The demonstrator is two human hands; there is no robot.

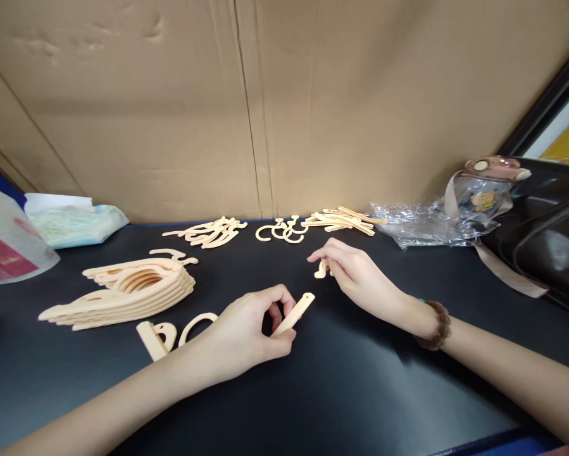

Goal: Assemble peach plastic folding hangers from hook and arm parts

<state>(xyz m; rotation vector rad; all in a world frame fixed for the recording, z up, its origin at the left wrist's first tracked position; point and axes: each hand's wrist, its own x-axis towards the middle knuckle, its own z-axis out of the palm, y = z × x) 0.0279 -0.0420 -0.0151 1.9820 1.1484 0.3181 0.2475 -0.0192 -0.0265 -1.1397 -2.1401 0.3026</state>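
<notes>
My left hand is closed around a flat beige bar with a small hole near its far end; the bar points up and to the right. My right hand, a little farther right, pinches a small beige curved piece; only its rounded end shows below the fingers. The bar and the curved piece are apart. Beside my left forearm lie a beige hook-shaped ring and a wide beige piece, both partly hidden by the arm.
Stacked beige hangers lie at the left. Along the cardboard wall are curved arms, hooks and straight bars. A clear plastic bag and a bottle stand right; a wipes pack sits left.
</notes>
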